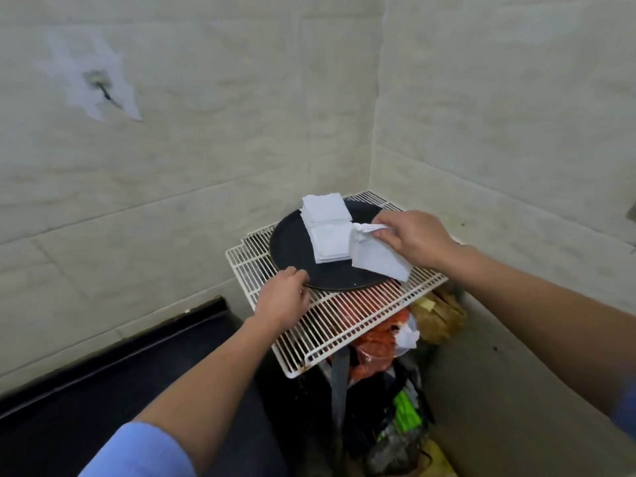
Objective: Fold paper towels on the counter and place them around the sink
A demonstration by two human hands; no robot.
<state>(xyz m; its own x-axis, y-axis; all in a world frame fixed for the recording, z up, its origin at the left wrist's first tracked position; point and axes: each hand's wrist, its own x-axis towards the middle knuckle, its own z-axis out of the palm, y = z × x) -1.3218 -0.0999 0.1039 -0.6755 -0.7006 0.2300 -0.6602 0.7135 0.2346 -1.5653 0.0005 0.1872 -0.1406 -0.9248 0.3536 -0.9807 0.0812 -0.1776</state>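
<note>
Towels being collected from the tray, with no placing at a sink visible yet

Head view: right of centre, the right hand (413, 239) is clamped on a small bunch of paper towels (375, 259), pinched at its top corner so it hangs just over the right edge of the black tray (292, 246). On the tray lies the folded stack (327, 228), two neat white piles touching each other, so some folding looks finished. At centre left, the left hand (282, 301) curls its fingers on the tray's near rim, apparently steadying it. The tray sits on a white wire rack (344, 315) in the wall corner, above stuffed bags (378, 342). A dark counter (137, 356) runs along the lower left. No sink is in view, so carrying the towels over and setting them around it seems still to be done.
</note>
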